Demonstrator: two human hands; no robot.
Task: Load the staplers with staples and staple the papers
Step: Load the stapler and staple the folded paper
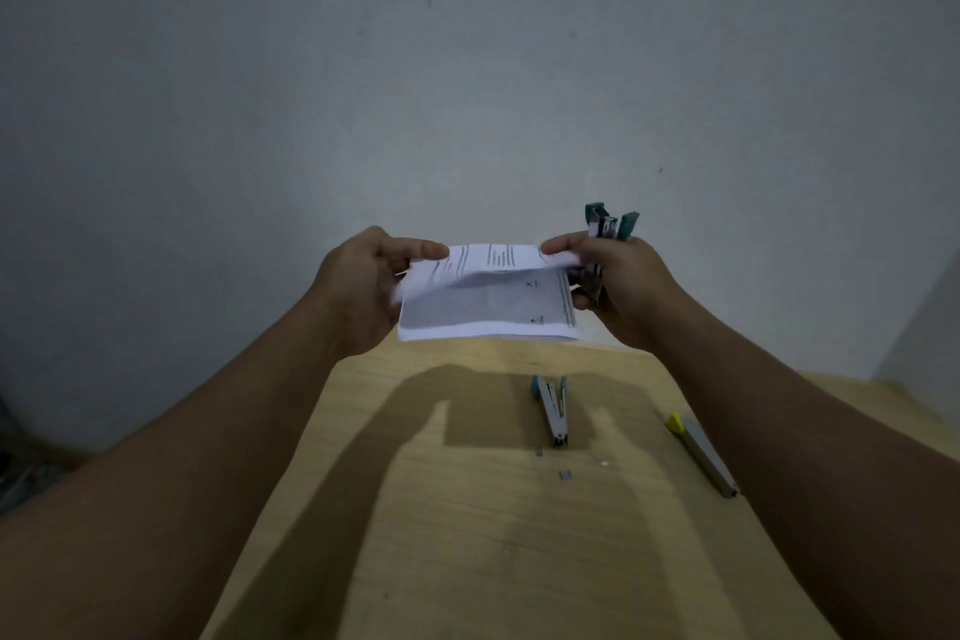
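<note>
Wood-grain, light tan worktop point(467, 535) stretches away from the person, carrying a few loose bits: two small grey clumps of staples point(563, 473) nearest, then a blue-grey metal stapler lying opened out in a narrow V point(551, 410), and to the right a long grey stapler with a yellow tip point(701, 452), lying at a slant. Above the far end of the worktop both arms reach out. The left hand point(363, 286) pinches the left edge of a folded stack of white printed papers point(488, 296), thumb on top. The right hand point(618, 286) pinches the right edge with its thumb, and its fingers also curl round a teal and metal stapler point(608, 226) that sticks upward. Beyond stands a plain grey-white wall point(467, 68) with some dark marks.
</note>
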